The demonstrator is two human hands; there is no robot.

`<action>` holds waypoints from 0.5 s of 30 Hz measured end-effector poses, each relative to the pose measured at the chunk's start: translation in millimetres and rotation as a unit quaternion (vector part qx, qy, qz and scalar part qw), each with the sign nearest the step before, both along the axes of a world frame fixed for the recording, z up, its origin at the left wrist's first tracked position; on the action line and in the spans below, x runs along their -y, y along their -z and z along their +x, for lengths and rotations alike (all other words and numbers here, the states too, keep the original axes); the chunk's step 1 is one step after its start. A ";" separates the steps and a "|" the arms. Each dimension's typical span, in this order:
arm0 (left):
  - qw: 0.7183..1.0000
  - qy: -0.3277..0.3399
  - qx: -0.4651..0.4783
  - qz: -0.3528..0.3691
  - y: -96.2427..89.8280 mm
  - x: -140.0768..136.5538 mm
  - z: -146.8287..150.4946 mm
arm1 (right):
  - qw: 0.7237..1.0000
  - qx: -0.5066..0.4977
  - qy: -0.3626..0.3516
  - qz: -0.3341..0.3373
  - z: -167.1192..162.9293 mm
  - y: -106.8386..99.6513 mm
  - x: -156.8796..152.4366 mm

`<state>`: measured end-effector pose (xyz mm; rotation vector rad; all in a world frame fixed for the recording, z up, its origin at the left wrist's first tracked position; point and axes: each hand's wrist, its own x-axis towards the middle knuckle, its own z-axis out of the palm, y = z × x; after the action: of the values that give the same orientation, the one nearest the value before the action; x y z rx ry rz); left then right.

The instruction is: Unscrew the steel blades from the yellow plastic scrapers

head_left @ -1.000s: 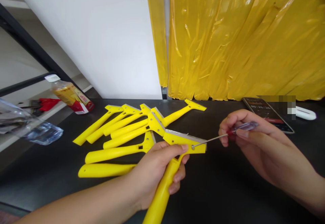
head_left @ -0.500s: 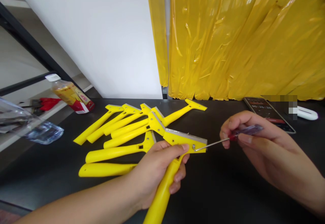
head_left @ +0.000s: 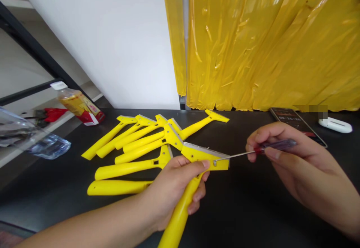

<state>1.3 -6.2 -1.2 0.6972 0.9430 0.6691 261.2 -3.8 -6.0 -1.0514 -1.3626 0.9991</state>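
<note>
My left hand (head_left: 180, 180) is closed round the neck of a yellow scraper (head_left: 180, 214), its thumb lying on the wide head with the metal edge. The handle slants down toward the bottom of the view. Between fingers and thumb, my right hand (head_left: 292, 165) pinches a small screwdriver (head_left: 277, 145) with a clear purplish handle and a red collar. Its thin shaft reaches left, and the tip meets the screw (head_left: 215, 163) on the scraper's head. Several more yellow scrapers (head_left: 146, 164) lie on the dark table to the left and behind, some overlapping.
A phone (head_left: 298, 126) lies partly behind my right hand, with a white oval object (head_left: 336, 125) beside it. At the left are a drink bottle (head_left: 81, 105), a clear bottle (head_left: 50, 145) and a shelf rack. Yellow plastic sheeting (head_left: 253, 45) and a white panel (head_left: 126, 45) stand behind the table.
My right hand has shifted slightly right, and the screwdriver lies at a flatter angle with its tip still at the screw. The left hand and scraper have hardly moved.
</note>
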 end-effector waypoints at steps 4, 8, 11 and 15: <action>1.000 0.002 -0.005 0.001 -0.3 0.3 -0.7 | 1.000 0.019 -0.002 0.016 0.1 -2.5 0.7; 1.000 0.001 -0.014 0.004 0.4 1.4 -0.7 | 0.998 0.049 -0.005 0.033 1.6 -4.4 3.1; 1.000 0.007 -0.023 0.012 1.6 1.9 -0.2 | 0.993 0.103 0.005 0.056 3.4 -6.3 7.3; 0.998 0.015 -0.044 0.031 3.5 2.2 0.0 | 0.982 0.156 0.018 0.100 7.1 -5.0 14.1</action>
<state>1.3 -8.4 -4.7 0.7987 0.9955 0.6475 268.3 -17.9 -1.0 -1.1070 -1.6548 0.6701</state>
